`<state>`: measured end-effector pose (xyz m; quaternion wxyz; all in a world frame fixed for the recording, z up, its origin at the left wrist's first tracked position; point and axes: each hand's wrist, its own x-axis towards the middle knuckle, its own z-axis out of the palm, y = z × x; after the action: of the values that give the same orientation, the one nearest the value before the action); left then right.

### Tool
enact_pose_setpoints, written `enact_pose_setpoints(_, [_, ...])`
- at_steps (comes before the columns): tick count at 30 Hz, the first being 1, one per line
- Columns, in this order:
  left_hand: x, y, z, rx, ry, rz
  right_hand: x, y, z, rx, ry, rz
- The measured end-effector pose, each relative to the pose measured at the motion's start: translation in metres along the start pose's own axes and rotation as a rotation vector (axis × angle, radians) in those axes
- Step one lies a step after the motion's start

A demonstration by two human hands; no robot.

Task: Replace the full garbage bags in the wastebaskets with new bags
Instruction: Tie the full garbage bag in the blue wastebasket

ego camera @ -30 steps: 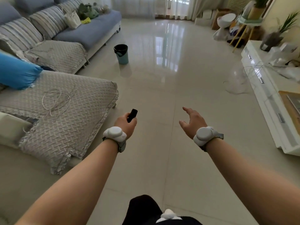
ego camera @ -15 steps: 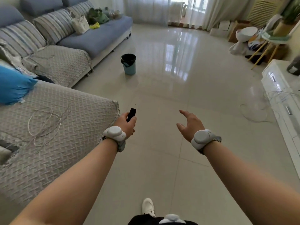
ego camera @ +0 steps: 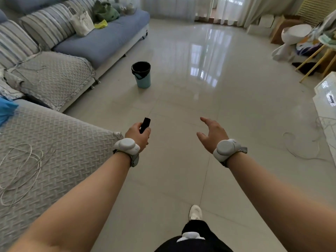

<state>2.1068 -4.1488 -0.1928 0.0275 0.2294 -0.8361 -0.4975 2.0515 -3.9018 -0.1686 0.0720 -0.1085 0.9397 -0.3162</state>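
Clamping the roll low in my left hand, right hand splayed, I may drop it before the eleven-o'clock bin.

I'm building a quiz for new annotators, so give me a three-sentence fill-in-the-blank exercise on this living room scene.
1. The left hand grips a small object coloured ___.
2. The right hand holds ___.
3. The wastebasket stands close to the ___.
Missing words: black; nothing; sofa.
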Motion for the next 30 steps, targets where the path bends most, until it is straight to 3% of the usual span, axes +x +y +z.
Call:
enact_pose_setpoints(12, [0.193,0.048,0.028,0.015,0.182,-0.118,0.254,-0.006,-0.015,-0.059,-0.174,-0.137])
enact_pose_setpoints(30, [0.556,0.098,-0.003,0.008,0.191,-0.171,0.621,-0.071,0.018,-0.072,-0.233,-0.154])
